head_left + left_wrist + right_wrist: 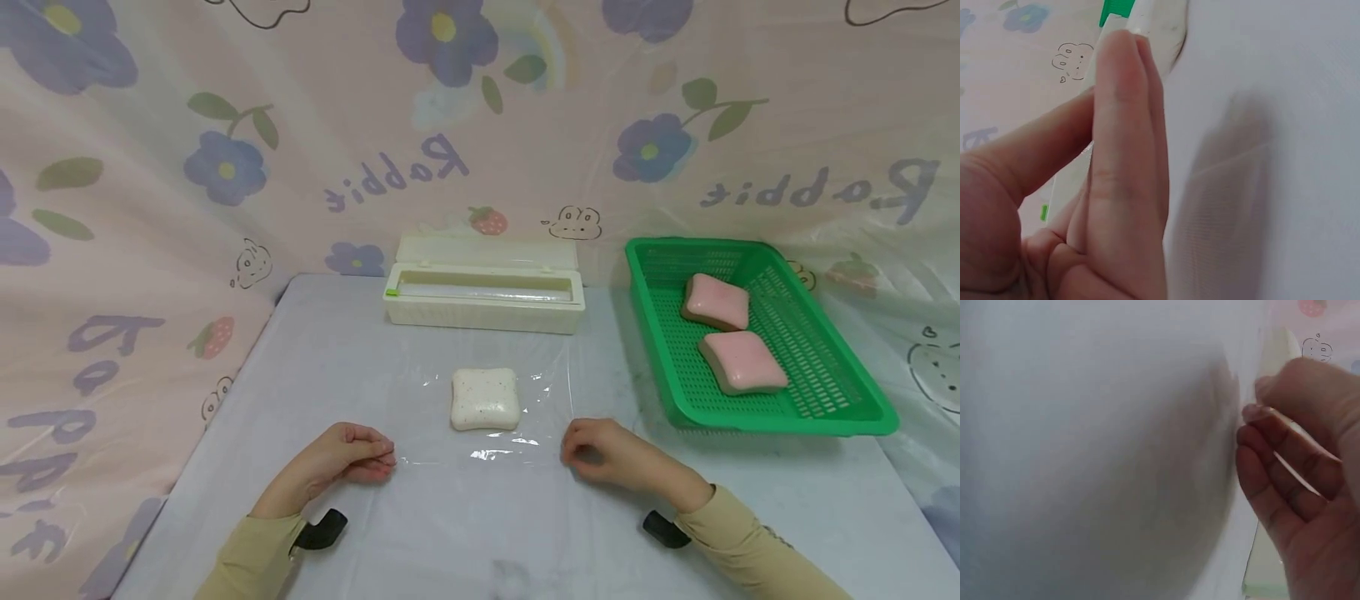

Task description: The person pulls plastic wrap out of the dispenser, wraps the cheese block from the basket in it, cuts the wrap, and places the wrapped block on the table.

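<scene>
A white speckled soap bar (485, 400) lies on a sheet of clear plastic wrap (427, 425) in the middle of the table. At the near left corner of the wrap, my left hand (341, 458) pinches the film between thumb and fingers. The left wrist view shows the left hand (1119, 169) with its thumb against fairly straight fingers. Across from it, my right hand (615, 454) pinches the near right corner. In the right wrist view, the right hand (1300, 456) has thumb and index fingertip close together. The film itself hardly shows in either wrist view.
Behind the soap stands a cream wrap dispenser (483, 315), lid raised, with a roll inside and a green tab at its left end. To the right, a green basket (660, 375) holds two pink soap bars (742, 362). A patterned curtain (510, 125) hangs around the table.
</scene>
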The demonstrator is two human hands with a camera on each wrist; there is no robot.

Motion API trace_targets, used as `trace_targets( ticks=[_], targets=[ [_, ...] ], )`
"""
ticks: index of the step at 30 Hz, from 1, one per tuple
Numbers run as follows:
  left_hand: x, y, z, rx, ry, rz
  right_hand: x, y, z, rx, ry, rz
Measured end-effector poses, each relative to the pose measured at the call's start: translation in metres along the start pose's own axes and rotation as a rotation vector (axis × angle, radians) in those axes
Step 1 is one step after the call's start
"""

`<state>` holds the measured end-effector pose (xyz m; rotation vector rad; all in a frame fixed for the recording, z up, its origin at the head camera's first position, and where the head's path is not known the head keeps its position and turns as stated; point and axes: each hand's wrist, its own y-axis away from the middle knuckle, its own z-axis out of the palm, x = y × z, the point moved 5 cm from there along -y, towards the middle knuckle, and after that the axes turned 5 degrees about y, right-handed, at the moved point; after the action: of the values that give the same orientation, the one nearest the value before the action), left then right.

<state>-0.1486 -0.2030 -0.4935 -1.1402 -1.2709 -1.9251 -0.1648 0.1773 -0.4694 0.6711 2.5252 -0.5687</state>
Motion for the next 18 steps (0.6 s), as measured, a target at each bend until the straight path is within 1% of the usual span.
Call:
trace_targets(
  ticks=[3,5,9,13,15,16,18],
  targets=[
    [0.001,-0.001,-0.001,0.010,0.007,-0.011,-0.001,-0.002,-0.005,0.033,-0.020,0.023],
    [0.003,-0.002,-0.002,0.007,0.021,-0.013,0.000,-0.004,-0.009,0.051,-0.042,0.061],
    [0.007,-0.003,-0.003,-0.004,0.081,-0.014,0.004,-0.007,-0.017,0.078,-0.078,0.139],
    [0.010,-0.005,-0.004,0.008,0.156,-0.018,0.013,-0.010,-0.020,0.129,-0.106,0.166],
    [0.012,-0.005,-0.005,0.026,0.220,-0.029,0.018,-0.011,-0.020,0.150,-0.129,0.176],
    [0.012,-0.005,-0.005,0.037,0.268,-0.039,0.020,-0.012,-0.020,0.158,-0.141,0.184],
    [0.013,-0.006,-0.005,0.061,0.397,-0.060,0.024,-0.013,-0.019,0.166,-0.178,0.205]
  ],
)
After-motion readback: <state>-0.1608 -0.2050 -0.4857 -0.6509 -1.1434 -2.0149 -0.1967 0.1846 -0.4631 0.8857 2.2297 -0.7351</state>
